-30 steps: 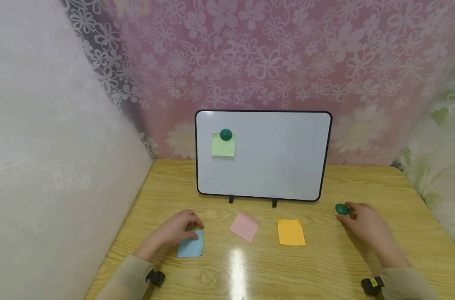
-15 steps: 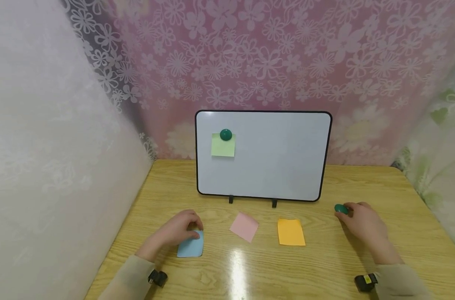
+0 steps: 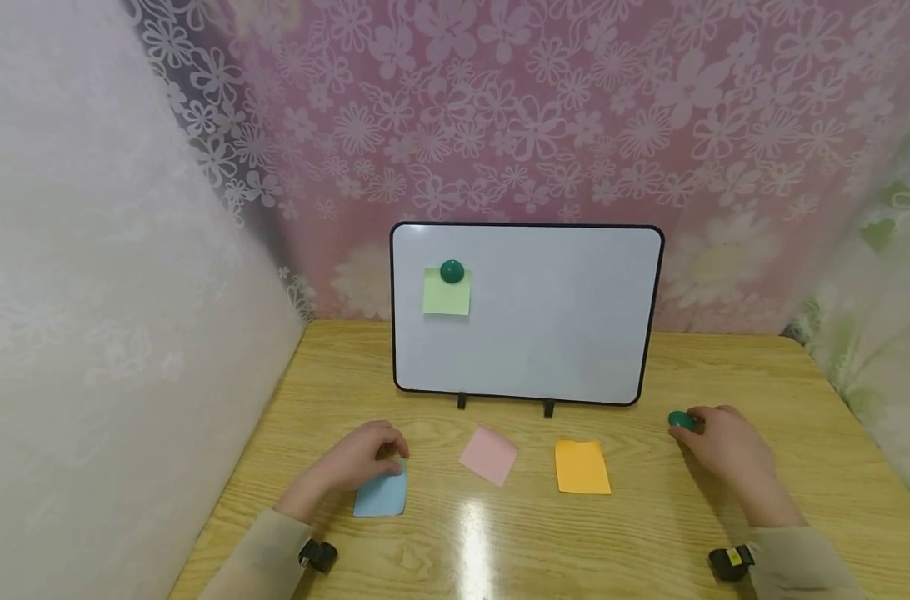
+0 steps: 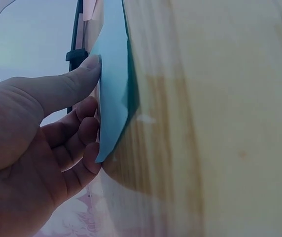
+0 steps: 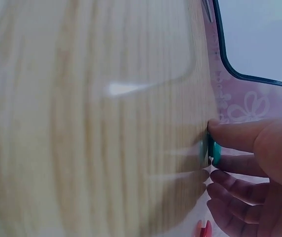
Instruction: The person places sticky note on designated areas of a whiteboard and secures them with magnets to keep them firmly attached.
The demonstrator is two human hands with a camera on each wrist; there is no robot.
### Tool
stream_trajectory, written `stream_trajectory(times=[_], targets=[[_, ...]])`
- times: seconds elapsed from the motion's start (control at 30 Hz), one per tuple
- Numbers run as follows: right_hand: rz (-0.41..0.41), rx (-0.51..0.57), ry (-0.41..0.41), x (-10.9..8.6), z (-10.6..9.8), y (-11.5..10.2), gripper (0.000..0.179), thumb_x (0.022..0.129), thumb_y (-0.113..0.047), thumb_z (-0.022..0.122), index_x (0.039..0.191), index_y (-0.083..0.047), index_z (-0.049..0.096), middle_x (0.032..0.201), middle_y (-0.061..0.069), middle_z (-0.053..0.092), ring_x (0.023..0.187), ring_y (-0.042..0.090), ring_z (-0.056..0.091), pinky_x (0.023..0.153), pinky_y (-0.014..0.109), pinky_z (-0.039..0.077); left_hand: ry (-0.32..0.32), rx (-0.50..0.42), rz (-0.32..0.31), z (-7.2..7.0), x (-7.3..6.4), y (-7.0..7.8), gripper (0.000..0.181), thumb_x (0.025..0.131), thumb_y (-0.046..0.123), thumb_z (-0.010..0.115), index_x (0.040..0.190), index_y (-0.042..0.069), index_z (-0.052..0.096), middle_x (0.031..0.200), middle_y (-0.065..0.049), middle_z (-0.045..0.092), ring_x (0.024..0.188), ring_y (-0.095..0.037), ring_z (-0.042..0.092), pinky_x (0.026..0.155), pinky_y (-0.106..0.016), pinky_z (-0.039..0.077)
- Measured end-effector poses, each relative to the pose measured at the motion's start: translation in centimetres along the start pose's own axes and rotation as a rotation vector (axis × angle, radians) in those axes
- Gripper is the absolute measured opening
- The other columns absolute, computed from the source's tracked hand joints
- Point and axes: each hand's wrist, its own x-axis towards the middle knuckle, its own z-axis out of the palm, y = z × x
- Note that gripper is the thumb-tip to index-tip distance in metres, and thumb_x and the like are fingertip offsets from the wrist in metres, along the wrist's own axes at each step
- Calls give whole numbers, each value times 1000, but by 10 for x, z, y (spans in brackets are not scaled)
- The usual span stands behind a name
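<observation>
Along its upper edge, a light blue sticky note (image 3: 381, 495) is held by the thumb and curled fingers of my left hand (image 3: 361, 457). The left wrist view shows the thumb tip against the blue paper (image 4: 114, 84), whose lower corner bends a little. On the right side of the table, my right hand (image 3: 728, 446) pinches a round green magnet (image 3: 680, 420) between thumb and index finger. Seen from the right wrist, the magnet (image 5: 216, 150) is close to the tabletop, its other fingers loosely bent below.
A whiteboard (image 3: 545, 317) stands at the back on black feet, with a green note (image 3: 446, 298) under another green magnet (image 3: 452, 271). A pink note (image 3: 489, 456) and an orange note (image 3: 582, 467) lie on the wooden table (image 3: 530, 542) between the hands.
My right hand has shifted slightly left with the green magnet. The left hand stays at the blue note, its forearm moving only a little.
</observation>
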Motion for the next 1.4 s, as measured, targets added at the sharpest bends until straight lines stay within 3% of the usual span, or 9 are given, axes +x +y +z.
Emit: stream_trajectory(times=[0.23,0.5,1.1,1.4], targets=[[13,-16,-29,1,-2,-3,66,102,-41,72,137,15,60,128,42,58,114,59,56,87,69,51,-19,-2,-8,-1,0,4,11,97,14,82,96,22,74,95,9,60,84,-11,54,78,-31,49],[-6,-25,-5,4,-1,-5,57,100,-34,76,131,14,65,125,40,64,111,59,60,85,66,53,-11,-21,-24,-1,-1,5,17,96,11,82,88,21,70,93,9,58,85,-10,54,80,-32,50],[19,-30,-29,2,-2,-12,58,101,-36,76,132,12,65,128,43,58,108,58,61,71,59,57,-24,-23,-24,1,-2,-1,19,98,13,80,89,24,68,92,11,58,83,-8,54,77,-29,49],[39,-33,-22,2,-2,-10,60,101,-37,75,134,11,64,129,44,55,111,60,58,73,63,56,5,-69,-37,-1,0,0,18,99,12,79,90,24,69,92,12,62,84,-8,58,77,-30,51]])
